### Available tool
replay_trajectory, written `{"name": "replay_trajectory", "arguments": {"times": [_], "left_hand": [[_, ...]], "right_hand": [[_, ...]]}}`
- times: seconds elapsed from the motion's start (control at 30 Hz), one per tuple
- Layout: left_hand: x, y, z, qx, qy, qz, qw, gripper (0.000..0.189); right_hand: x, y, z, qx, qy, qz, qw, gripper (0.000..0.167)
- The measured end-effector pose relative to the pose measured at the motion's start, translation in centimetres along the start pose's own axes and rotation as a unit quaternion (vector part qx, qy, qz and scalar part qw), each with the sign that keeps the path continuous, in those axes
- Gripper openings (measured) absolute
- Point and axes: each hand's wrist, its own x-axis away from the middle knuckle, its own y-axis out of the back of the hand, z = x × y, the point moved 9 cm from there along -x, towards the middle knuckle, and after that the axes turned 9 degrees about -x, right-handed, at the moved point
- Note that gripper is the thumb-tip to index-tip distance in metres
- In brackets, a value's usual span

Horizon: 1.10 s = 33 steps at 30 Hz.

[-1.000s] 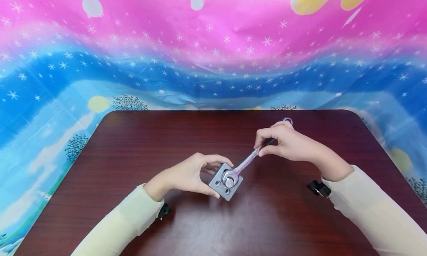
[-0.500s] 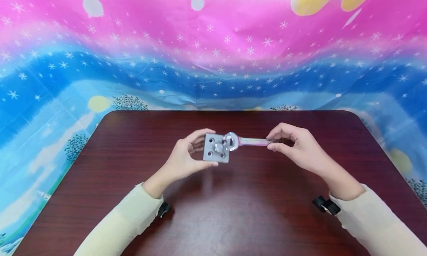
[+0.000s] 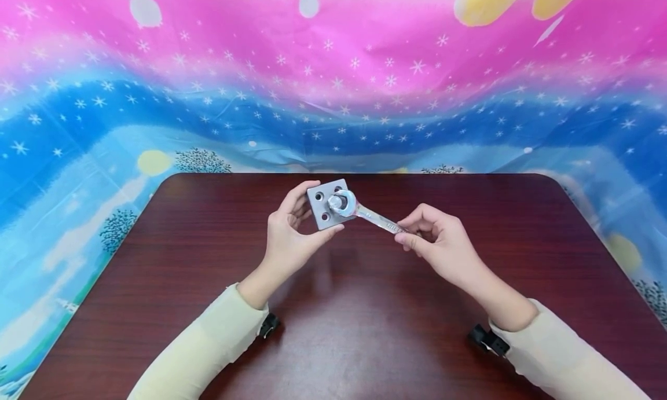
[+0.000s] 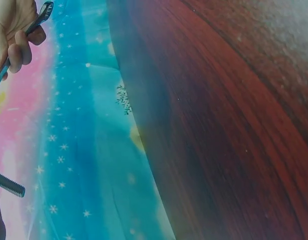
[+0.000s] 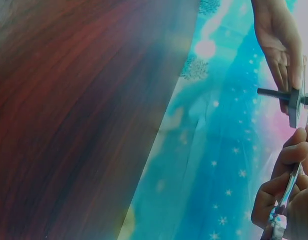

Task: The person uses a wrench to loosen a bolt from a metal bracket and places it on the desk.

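Observation:
My left hand (image 3: pixel 288 238) grips a grey square metal plate (image 3: pixel 324 206) by its edges, thumb below and fingers above. The plate has holes near its corners and a bolt (image 3: pixel 336 202) through its middle. In the right wrist view, the bolt's threaded shank (image 5: pixel 272 93) sticks out behind the plate; its end (image 4: pixel 11 185) also shows in the left wrist view. My right hand (image 3: pixel 443 243) pinches the handle of a shiny combination wrench (image 3: pixel 377 219) between thumb and fingers. The wrench's open end sits around the bolt head, and its far end lies behind the hand.
Below the hands lies a dark red-brown wooden table (image 3: pixel 333 330), its back edge just beyond the plate. A pink and blue snowflake-patterned cloth (image 3: pixel 234 99) hangs behind and at both sides.
Plate and left hand have moved up and slightly left, tilting. The wrench came off the bolt head half a second ago, swung round, and is back on it with the handle pointing lower right.

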Motion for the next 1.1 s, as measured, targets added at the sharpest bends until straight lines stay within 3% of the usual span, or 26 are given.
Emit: {"name": "replay_trajectory", "arguments": {"times": [0.17, 0.3, 0.47, 0.6, 0.8, 0.97, 1.1], "left_hand": [[0.2, 0.1, -0.7, -0.001, -0.014, -0.009, 0.9999, 0.077], [0.2, 0.0, -1.1, 0.0, -0.017, 0.008, 0.9998, 0.078], [0.4, -0.3, -1.1, -0.006, -0.007, 0.078, 0.9969, 0.078], [0.8, -0.9, -0.9, -0.015, 0.004, 0.153, 0.9881, 0.078], [1.7, -2.2, -0.6, -0.021, 0.015, 0.268, 0.963, 0.075], [2.8, -3.6, -0.5, -0.009, 0.009, 0.361, 0.9326, 0.074], [3.7, -4.7, -0.3, 0.011, 0.01, 0.428, 0.9036, 0.073]], "right_hand": [[0.1, -0.7, -0.1, -0.003, -0.008, 0.005, 1.0, 0.015], [0.1, -0.8, -0.1, -0.007, -0.004, 0.01, 0.9999, 0.014], [0.0, -0.4, -0.4, 0.003, 0.001, 0.028, 0.9996, 0.012], [-0.2, -0.1, -0.7, 0.023, 0.004, 0.051, 0.9984, 0.012], [-0.7, 0.3, -0.9, 0.059, 0.026, 0.1, 0.9929, 0.013], [-1.0, 0.4, -1.1, 0.095, 0.047, 0.147, 0.9834, 0.017], [-1.4, 0.0, -1.0, 0.112, 0.061, 0.182, 0.975, 0.022]]}}
